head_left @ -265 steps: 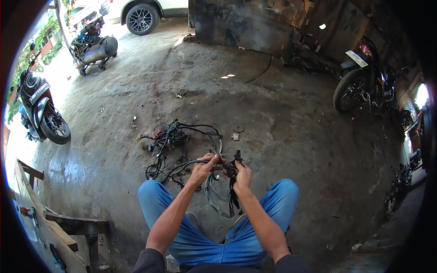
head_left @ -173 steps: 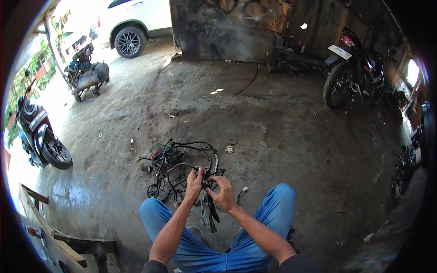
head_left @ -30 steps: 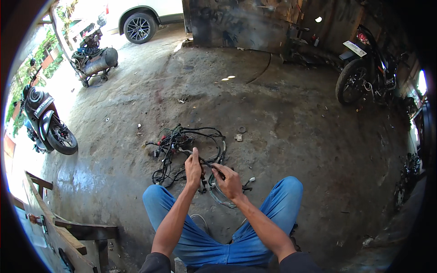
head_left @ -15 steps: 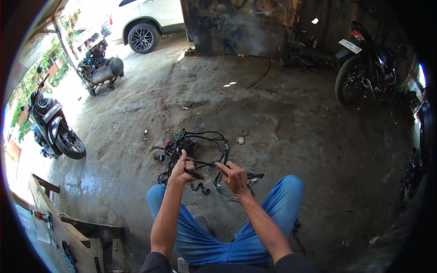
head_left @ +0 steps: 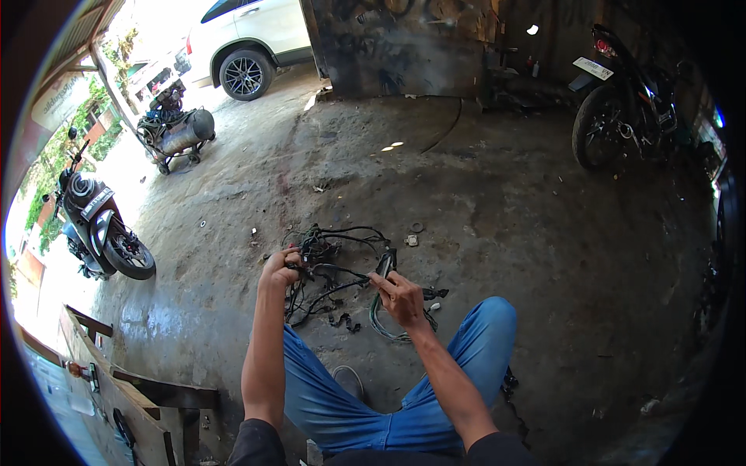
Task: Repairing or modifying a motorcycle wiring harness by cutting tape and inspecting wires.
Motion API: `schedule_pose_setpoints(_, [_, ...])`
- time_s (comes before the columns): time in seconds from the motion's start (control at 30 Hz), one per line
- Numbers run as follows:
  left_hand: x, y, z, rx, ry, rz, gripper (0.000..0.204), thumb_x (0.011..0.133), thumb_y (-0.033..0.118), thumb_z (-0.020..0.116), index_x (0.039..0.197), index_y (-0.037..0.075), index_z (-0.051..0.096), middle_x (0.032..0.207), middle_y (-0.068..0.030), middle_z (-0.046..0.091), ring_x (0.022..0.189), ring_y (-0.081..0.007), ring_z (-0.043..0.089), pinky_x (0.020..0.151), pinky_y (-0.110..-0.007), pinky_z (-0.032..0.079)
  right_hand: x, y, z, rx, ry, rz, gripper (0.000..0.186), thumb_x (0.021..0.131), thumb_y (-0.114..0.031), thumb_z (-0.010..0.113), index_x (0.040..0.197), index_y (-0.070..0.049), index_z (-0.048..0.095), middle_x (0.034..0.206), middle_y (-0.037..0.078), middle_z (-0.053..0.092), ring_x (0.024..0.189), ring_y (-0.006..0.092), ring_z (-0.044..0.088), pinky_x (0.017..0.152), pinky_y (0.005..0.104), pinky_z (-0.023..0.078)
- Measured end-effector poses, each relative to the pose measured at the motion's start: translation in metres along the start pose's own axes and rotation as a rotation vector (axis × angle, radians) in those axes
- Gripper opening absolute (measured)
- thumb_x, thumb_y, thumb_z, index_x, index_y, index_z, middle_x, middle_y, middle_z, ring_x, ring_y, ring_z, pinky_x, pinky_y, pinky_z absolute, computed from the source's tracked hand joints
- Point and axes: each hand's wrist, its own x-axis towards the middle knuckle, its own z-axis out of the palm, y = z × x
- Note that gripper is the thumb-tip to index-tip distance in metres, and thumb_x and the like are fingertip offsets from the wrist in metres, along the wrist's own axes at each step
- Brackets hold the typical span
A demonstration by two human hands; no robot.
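Observation:
My left hand [head_left: 278, 270] is closed on a black cable [head_left: 334, 269] of a tangled wire harness [head_left: 318, 241], at the harness's left side. My right hand [head_left: 400, 299] pinches the same cable further right, so a length runs between the two. Under and beside my right hand lie loops of thin pale green wires [head_left: 377, 322] and a white connector [head_left: 435, 307]. A small square metal part [head_left: 413, 241] and a dark ring [head_left: 417, 227] lie on the concrete beyond. My jeans-clad legs [head_left: 489, 326] frame the lower part of the harness.
A scooter [head_left: 105, 229] stands at left, an air compressor [head_left: 179, 136] behind it, a white car [head_left: 264, 39] outside. A motorcycle [head_left: 614, 116] stands back right before a dark stained wall [head_left: 396, 54]. A wooden bench-like frame [head_left: 140, 392] is at lower left on the concrete floor [head_left: 559, 272].
My left hand has moved left and slightly up from the middle, drawing out the cable. My right hand has risen slightly and still grips it. Earlier both hands were closer together.

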Motion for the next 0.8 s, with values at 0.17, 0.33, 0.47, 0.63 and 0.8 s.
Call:
schedule_pose_setpoints(0.17, [0.002, 0.016, 0.011, 0.051, 0.02, 0.012, 0.005, 0.105, 0.003, 0.049, 0.108, -0.002, 0.05, 0.073, -0.0023, 0.041, 0.053, -0.0105, 0.04, 0.044, -0.023, 0.039, -0.002, -0.001, -0.003, 0.06, -0.004, 0.049, 0.021, 0.092, -0.021, 0.074, 0.113, -0.018, 0.076, 0.07, 0.004, 0.055, 0.056, 0.0223, 0.057, 0.049, 0.0366, 0.044])
schedule_pose_setpoints(0.33, [-0.033, 0.018, 0.04, 0.449, -0.135, 0.448, 0.033, 0.106, 0.025, 0.055, 0.127, 0.0, 0.05, 0.094, -0.0123, 0.061, 0.077, -0.0203, 0.062, 0.064, -0.031, 0.054, -0.002, -0.007, -0.002, 0.175, -0.053, 0.212, 0.02, 0.098, -0.024, 0.067, 0.114, -0.014, 0.073, 0.083, 0.007, 0.063, 0.067, 0.0287, 0.065, 0.059, 0.0415, 0.051])
schedule_pose_setpoints(0.47, [-0.075, -0.019, 0.067, 0.996, -0.367, 0.587, 0.054, 0.107, 0.033, 0.055, 0.15, 0.005, 0.042, 0.127, -0.0199, 0.065, 0.105, -0.0226, 0.068, 0.082, -0.032, 0.057, -0.006, 0.01, 0.007, 0.249, -0.035, 0.416, 0.021, 0.101, -0.022, 0.059, 0.113, -0.008, 0.07, 0.096, 0.015, 0.065, 0.082, 0.0363, 0.067, 0.073, 0.0464, 0.053])
schedule_pose_setpoints(0.63, [-0.05, 0.003, 0.056, 1.278, -0.222, 0.972, 0.047, 0.105, 0.03, 0.056, 0.147, 0.008, 0.053, 0.139, -0.0231, 0.061, 0.125, -0.0245, 0.061, 0.103, -0.039, 0.049, -0.008, 0.015, 0.02, 0.288, -0.156, 0.567, 0.031, 0.1, -0.029, 0.06, 0.12, -0.007, 0.069, 0.103, 0.017, 0.065, 0.089, 0.0377, 0.066, 0.079, 0.0458, 0.053])
schedule_pose_setpoints(0.8, [-0.058, -0.022, 0.066, 1.683, -0.252, 1.229, 0.052, 0.103, 0.028, 0.058, 0.152, 0.015, 0.048, 0.147, -0.0204, 0.055, 0.137, -0.0406, 0.05, 0.116, -0.045, 0.037, -0.013, 0.03, 0.021, 0.552, -0.118, 0.751, 0.035, 0.098, -0.036, 0.069, 0.111, -0.005, 0.076, 0.088, 0.007, 0.069, 0.083, 0.0188, 0.066, 0.073, 0.0334, 0.051])
